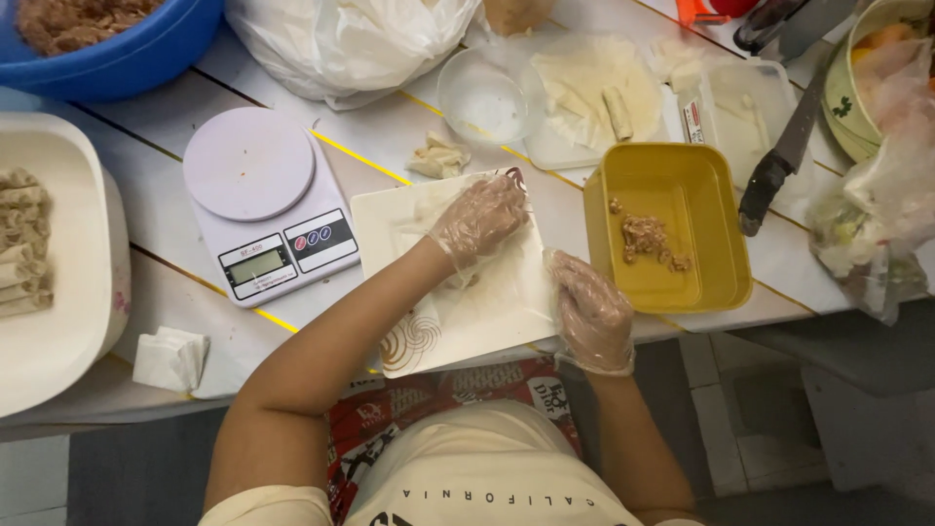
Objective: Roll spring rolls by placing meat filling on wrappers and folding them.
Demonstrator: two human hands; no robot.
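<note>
Nearest the camera is the person's cream shirt (487, 477), at the bottom edge of the head view. Far left on the table, a white tray (58, 321) holds finished rolls (24, 244), with a folded tissue (170, 358) near it and a blue bowl (107, 44) of filling above. Next comes a white kitchen scale (268, 200). Beside it lies a square white plate (467, 312) carrying a thin pale wrapper (429, 209). The left hand (479, 219), in a clear glove, rests on the plate's upper part, fingers curled loosely over the wrapper; whether it grips it I cannot tell. The right hand (591, 314), also gloved, lies partly curled at the plate's right edge, holding nothing that shows. Just right stands a yellow container (672, 175) with a little filling (648, 239), then a black-handled knife (779, 161).
</note>
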